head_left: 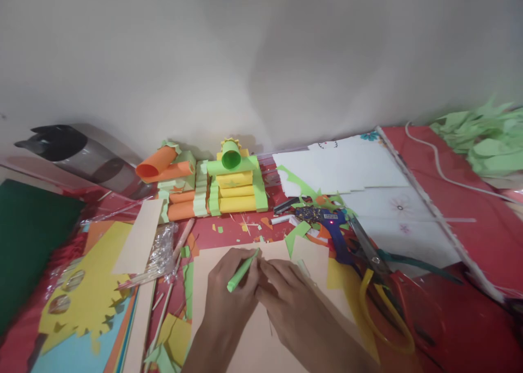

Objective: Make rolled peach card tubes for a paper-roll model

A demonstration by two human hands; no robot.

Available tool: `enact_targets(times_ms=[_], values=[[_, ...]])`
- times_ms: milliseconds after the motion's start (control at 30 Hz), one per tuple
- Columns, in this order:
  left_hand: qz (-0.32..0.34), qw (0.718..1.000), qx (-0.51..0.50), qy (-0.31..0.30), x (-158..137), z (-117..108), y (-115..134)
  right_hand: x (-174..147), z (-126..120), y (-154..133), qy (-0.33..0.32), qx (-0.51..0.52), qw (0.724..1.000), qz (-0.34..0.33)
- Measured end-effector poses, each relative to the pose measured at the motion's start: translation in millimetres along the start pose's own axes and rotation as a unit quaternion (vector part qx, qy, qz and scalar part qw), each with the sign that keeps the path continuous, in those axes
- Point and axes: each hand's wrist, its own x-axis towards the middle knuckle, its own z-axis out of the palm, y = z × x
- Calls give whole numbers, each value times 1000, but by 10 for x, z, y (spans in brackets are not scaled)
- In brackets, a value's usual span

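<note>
A thin light-green paper roll (242,272) slants up and to the right across my left hand (229,277). My left fingers are closed around it. My right hand (288,291) is closed too, its fingertips pinching close to the roll's upper end against the left fingers; the exact contact is hidden. Both hands are over a peach paper sheet (245,346). Behind them stand a stack of yellow and green paper rolls (237,190) and a stack of orange and pale-green rolls (180,190).
To the right lie a blue glue gun (335,234) with a lit red light, scissors (373,258) and white foam boards (343,169). A yellow cut sheet (93,286), a wooden stick bundle (145,277) and a bottle (90,158) are left. Green scraps (490,144) lie far right.
</note>
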Motion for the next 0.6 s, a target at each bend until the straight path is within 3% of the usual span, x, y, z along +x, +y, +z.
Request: enact_targets(times_ms=[467, 600], values=[[-8, 1000, -1, 14, 0, 10, 4, 11, -54, -18, -2, 3, 1000, 3], [-32, 999, -12, 1, -2, -7, 52, 28, -130, 46, -19, 61, 998, 7]])
